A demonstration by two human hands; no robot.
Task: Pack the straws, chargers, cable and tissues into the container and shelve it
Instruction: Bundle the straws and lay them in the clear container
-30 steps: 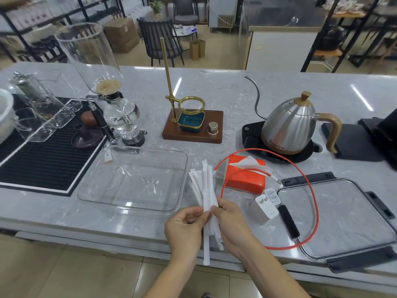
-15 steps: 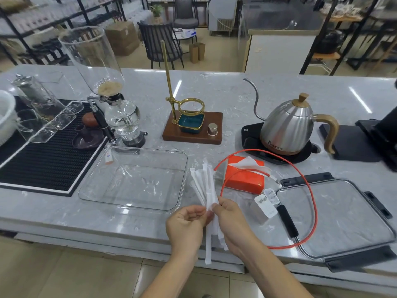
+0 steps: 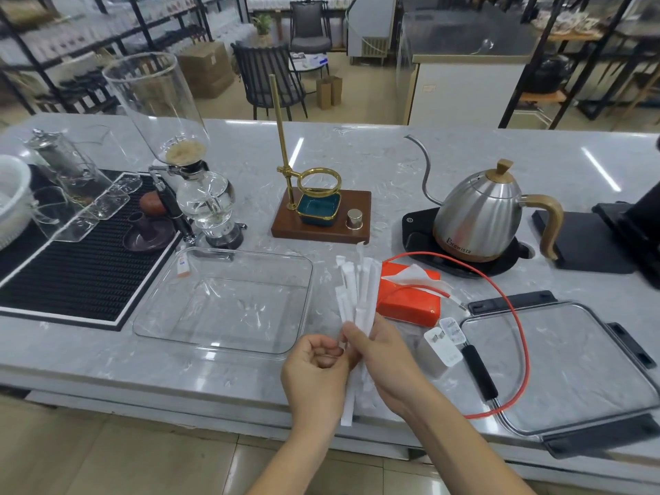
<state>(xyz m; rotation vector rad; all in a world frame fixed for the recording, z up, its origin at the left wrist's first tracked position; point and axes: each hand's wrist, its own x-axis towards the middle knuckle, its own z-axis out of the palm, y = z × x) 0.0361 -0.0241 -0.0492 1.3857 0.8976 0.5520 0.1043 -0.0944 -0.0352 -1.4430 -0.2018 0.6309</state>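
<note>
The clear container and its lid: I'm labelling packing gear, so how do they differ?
The container is a deep tray with raised walls and no clips; the lid lies flat, with black latches on its edges. The container lies left of the hands, the lid right, under the red cable. Both are clear, rectangular and rest on the marble counter.

The only word that can be read is the brand "Brewista", printed in dark letters low on the steel side of the kettle (image 3: 478, 216), while the small orange-and-white label (image 3: 183, 266) on the corner of the clear container (image 3: 228, 301) is too small to read.
</note>
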